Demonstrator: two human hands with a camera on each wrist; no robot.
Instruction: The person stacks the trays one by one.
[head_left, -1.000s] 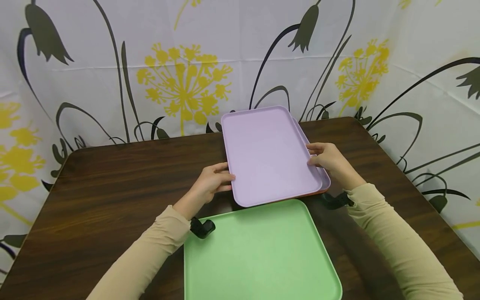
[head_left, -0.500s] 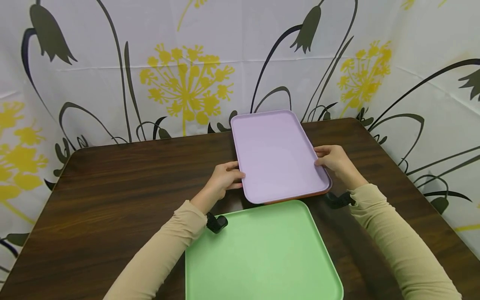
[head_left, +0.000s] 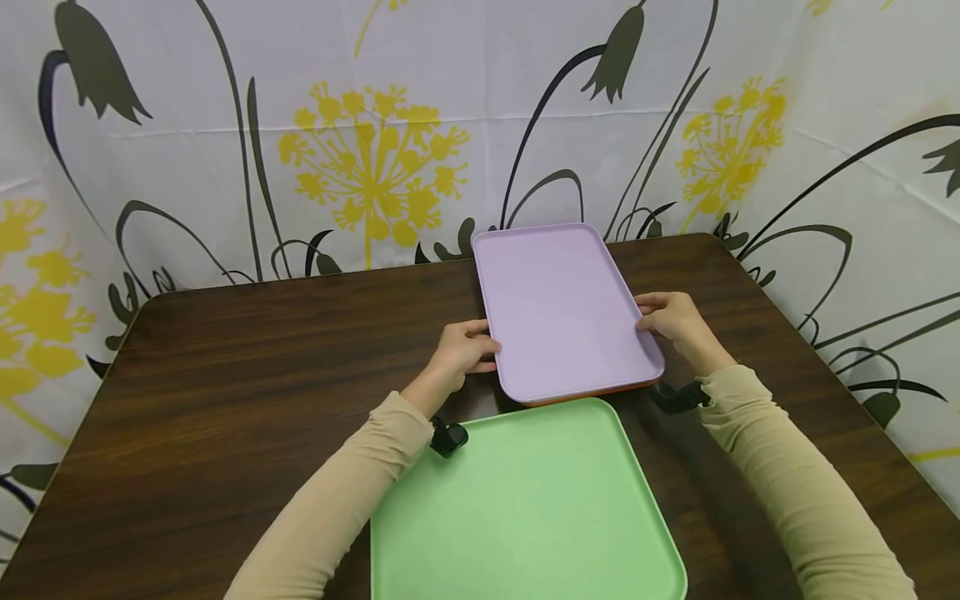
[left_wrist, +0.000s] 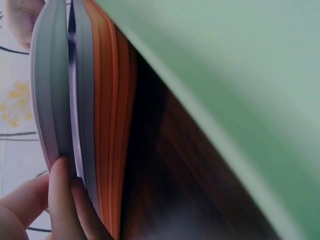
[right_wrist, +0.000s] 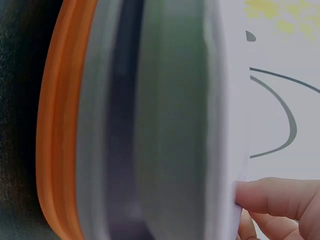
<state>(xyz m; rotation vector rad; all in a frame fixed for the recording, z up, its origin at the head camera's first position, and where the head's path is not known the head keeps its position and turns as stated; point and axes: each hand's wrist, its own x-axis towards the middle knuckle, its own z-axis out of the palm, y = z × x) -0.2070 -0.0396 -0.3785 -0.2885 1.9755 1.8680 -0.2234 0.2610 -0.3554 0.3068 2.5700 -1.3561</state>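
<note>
A lilac tray (head_left: 570,308) is held by its two long sides, just above a stack at the back of the table. My left hand (head_left: 457,354) pinches the left rim, thumb on top and fingers beneath. My right hand (head_left: 675,325) grips the right rim, its thumb over the edge. In the left wrist view a narrow gap separates this tray from a second lilac tray (left_wrist: 86,75), which lies on several orange trays (left_wrist: 107,100). The right wrist view also shows the orange edge (right_wrist: 57,150) under the lilac ones.
A large green tray (head_left: 525,508) lies in front of the stack, close to its front edge. Dark wood tabletop (head_left: 262,400) extends to the left. A flower-printed cloth (head_left: 480,108) hangs behind the table and at its sides.
Both hands have shifted the lilac tray to the right and lowered it. The second lilac tray, earlier showing at the right, is now covered in the head view.
</note>
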